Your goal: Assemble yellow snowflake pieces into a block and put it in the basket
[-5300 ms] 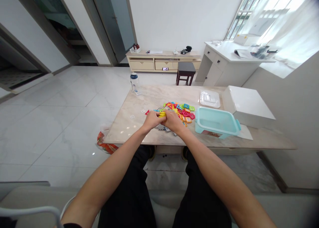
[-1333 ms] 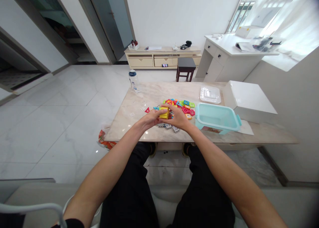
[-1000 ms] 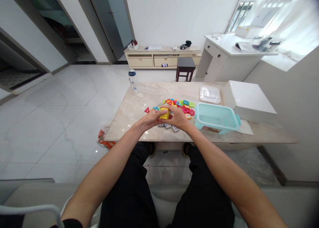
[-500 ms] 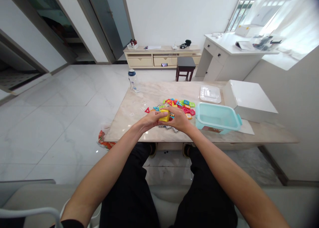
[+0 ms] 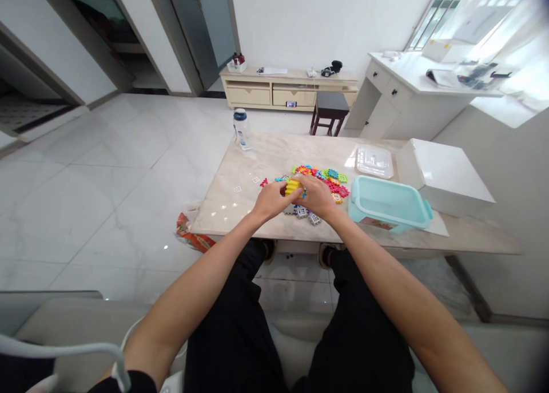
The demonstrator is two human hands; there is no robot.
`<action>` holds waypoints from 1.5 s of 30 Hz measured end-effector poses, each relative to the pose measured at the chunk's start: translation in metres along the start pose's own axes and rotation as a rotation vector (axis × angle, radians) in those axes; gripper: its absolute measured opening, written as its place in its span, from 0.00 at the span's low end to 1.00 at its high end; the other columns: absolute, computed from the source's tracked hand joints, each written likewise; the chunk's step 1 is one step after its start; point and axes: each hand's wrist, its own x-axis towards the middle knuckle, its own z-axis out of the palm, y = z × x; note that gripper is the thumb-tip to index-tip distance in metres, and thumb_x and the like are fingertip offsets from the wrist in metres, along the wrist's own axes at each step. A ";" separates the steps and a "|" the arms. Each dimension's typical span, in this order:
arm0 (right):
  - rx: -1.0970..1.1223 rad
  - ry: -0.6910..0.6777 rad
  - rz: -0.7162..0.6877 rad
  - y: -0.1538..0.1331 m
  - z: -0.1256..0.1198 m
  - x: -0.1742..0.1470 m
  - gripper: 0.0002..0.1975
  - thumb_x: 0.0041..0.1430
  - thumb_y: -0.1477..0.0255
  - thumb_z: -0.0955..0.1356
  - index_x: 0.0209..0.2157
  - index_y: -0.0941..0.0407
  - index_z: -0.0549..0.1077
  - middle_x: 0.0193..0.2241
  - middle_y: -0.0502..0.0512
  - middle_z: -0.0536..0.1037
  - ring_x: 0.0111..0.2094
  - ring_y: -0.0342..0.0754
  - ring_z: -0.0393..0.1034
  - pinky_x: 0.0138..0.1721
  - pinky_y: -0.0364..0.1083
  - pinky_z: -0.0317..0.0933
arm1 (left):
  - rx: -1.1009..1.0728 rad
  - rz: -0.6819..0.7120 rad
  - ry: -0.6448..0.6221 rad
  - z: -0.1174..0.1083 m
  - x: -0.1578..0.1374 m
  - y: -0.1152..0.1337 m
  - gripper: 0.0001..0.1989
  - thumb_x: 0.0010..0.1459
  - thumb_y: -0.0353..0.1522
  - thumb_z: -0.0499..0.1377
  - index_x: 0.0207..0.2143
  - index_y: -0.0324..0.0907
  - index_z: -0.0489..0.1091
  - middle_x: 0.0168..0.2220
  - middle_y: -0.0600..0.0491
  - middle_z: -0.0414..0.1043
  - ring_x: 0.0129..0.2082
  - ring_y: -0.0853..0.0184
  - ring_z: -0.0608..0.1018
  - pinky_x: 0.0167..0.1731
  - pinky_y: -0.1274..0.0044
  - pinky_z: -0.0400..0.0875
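The left hand (image 5: 271, 199) and right hand (image 5: 318, 195) are jointly gripping a yellow block assembly (image 5: 293, 187) between their fingertips, with loose coloured blocks (image 5: 326, 178) lying just beyond the fingers.

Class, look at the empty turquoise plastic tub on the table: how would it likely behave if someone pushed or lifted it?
The turquoise plastic tub is empty and thin-walled, so it is probably light and easy to lift. On the glossy marble table it would likely slide rather than tip, being low and wide. Its walls may flex slightly when squeezed.
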 end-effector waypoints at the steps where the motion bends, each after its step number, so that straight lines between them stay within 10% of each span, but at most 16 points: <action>1: -0.008 -0.019 -0.024 -0.002 0.002 0.001 0.24 0.55 0.71 0.80 0.54 0.54 0.80 0.50 0.62 0.84 0.52 0.60 0.78 0.55 0.55 0.71 | 0.047 -0.012 0.016 0.001 -0.001 0.000 0.23 0.63 0.51 0.63 0.35 0.40 0.81 0.33 0.49 0.82 0.34 0.60 0.81 0.35 0.74 0.69; 18: 0.049 0.060 -0.082 -0.013 0.009 -0.006 0.27 0.61 0.78 0.72 0.62 0.54 0.75 0.59 0.63 0.79 0.62 0.60 0.73 0.65 0.59 0.67 | 0.208 -0.024 0.143 0.009 -0.002 0.011 0.15 0.64 0.41 0.65 0.29 0.40 0.78 0.28 0.49 0.80 0.30 0.62 0.79 0.31 0.75 0.63; 28: 0.565 0.112 0.201 -0.011 -0.006 -0.015 0.30 0.70 0.57 0.70 0.68 0.51 0.70 0.62 0.63 0.77 0.59 0.57 0.78 0.61 0.59 0.73 | 0.285 0.082 0.264 0.006 0.007 -0.003 0.16 0.68 0.44 0.64 0.41 0.40 0.81 0.32 0.47 0.83 0.31 0.61 0.81 0.33 0.74 0.64; 45: 0.253 0.180 0.061 -0.019 -0.014 -0.019 0.21 0.75 0.61 0.67 0.64 0.51 0.78 0.62 0.60 0.79 0.65 0.57 0.72 0.70 0.58 0.64 | 0.393 0.107 0.182 0.024 0.007 0.012 0.13 0.69 0.37 0.64 0.51 0.41 0.79 0.43 0.42 0.84 0.42 0.56 0.85 0.42 0.75 0.70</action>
